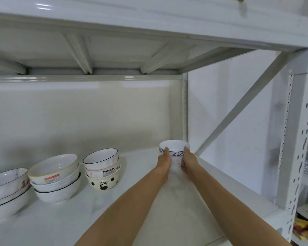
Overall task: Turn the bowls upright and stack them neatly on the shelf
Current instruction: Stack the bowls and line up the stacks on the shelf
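A small white bowl (174,148) with a dark patterned rim band stands upright at the back right of the white shelf (135,201). My left hand (164,161) grips its left side and my right hand (189,161) grips its right side, thumbs at the rim. The bowl's lower part is hidden between my hands. To the left stand three upright stacks: a panda-print stack (102,172), a stack of white bowls (55,178), and wide bowls (7,190) at the left edge.
The shelf above (114,55) hangs low over the space. A diagonal brace (238,105) and a perforated upright post (292,139) close the right side. Another rack with colourful items (306,224) stands further right.
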`<act>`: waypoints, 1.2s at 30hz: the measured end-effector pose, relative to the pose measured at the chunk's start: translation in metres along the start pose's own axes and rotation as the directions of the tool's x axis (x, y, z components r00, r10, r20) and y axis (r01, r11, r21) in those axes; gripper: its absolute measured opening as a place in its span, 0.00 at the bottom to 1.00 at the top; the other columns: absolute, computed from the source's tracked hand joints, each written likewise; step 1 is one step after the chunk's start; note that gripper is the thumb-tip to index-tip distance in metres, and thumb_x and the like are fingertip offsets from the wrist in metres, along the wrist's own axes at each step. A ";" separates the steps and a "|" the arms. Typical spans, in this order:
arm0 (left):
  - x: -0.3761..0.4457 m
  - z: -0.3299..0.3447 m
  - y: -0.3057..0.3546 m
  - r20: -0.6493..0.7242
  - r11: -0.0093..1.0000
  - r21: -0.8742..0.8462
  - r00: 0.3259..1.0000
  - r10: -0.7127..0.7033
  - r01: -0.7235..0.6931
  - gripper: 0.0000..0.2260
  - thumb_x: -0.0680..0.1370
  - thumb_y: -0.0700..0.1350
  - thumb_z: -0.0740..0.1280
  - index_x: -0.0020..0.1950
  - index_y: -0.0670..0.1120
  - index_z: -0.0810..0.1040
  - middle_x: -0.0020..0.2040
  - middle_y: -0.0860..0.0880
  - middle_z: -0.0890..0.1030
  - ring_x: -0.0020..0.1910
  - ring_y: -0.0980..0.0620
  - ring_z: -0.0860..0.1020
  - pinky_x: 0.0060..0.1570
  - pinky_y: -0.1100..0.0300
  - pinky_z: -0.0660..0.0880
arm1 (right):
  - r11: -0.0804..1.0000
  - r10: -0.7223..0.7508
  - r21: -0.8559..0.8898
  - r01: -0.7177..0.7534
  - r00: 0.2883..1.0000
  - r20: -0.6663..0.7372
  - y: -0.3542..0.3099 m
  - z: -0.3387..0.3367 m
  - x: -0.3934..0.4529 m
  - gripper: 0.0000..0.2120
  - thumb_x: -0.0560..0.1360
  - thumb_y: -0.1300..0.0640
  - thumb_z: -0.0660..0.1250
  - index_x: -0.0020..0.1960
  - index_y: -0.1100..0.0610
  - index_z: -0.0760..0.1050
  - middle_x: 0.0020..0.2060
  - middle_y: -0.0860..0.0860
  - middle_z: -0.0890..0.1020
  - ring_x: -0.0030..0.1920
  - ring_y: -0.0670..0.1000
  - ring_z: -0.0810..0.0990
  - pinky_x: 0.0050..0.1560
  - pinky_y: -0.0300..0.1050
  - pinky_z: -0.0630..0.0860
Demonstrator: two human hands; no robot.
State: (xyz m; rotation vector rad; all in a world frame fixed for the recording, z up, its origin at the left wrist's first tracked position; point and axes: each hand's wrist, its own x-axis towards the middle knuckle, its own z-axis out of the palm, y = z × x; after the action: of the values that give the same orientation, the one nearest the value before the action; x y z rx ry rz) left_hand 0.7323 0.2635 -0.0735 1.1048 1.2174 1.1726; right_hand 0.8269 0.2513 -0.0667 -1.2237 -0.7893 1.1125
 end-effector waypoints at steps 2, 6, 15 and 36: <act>0.008 -0.002 -0.004 -0.005 1.000 0.026 1.000 -0.011 0.011 0.32 0.76 0.63 0.51 0.69 0.41 0.72 0.61 0.41 0.80 0.58 0.42 0.79 0.63 0.47 0.74 | 1.000 -0.008 -0.007 0.008 1.000 -0.006 -0.003 0.002 -0.004 0.24 0.81 0.48 0.55 0.68 0.65 0.69 0.59 0.60 0.79 0.57 0.61 0.79 0.59 0.53 0.77; 0.013 -0.011 -0.011 0.002 1.000 0.004 1.000 -0.015 0.015 0.37 0.68 0.66 0.54 0.67 0.42 0.73 0.58 0.42 0.81 0.56 0.43 0.80 0.62 0.47 0.75 | 0.999 -0.014 -0.039 0.013 1.000 -0.013 -0.004 0.005 -0.010 0.19 0.82 0.51 0.55 0.63 0.64 0.71 0.54 0.60 0.79 0.53 0.61 0.80 0.52 0.52 0.78; -0.009 -0.051 -0.026 -0.041 0.996 -0.069 0.997 0.062 -0.064 0.37 0.63 0.65 0.61 0.66 0.44 0.73 0.58 0.43 0.81 0.56 0.44 0.81 0.59 0.46 0.77 | 0.996 -0.054 -0.076 0.056 0.998 0.034 0.019 0.028 -0.016 0.27 0.77 0.40 0.61 0.53 0.66 0.76 0.47 0.60 0.82 0.46 0.59 0.82 0.54 0.54 0.79; -0.061 -0.118 -0.026 -0.126 0.994 0.014 0.986 0.112 -0.111 0.40 0.60 0.64 0.60 0.69 0.46 0.71 0.64 0.46 0.78 0.61 0.47 0.77 0.65 0.48 0.73 | 0.976 -0.114 -0.180 0.126 0.991 0.074 0.048 0.083 -0.060 0.48 0.57 0.28 0.56 0.64 0.62 0.71 0.55 0.59 0.81 0.54 0.61 0.80 0.60 0.57 0.76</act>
State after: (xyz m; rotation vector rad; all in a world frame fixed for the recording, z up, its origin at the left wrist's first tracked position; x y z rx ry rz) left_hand 0.6163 0.1990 -0.1000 1.1301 1.2707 1.3412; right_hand 0.7211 0.2197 -0.0913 -1.2813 -1.0200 0.9996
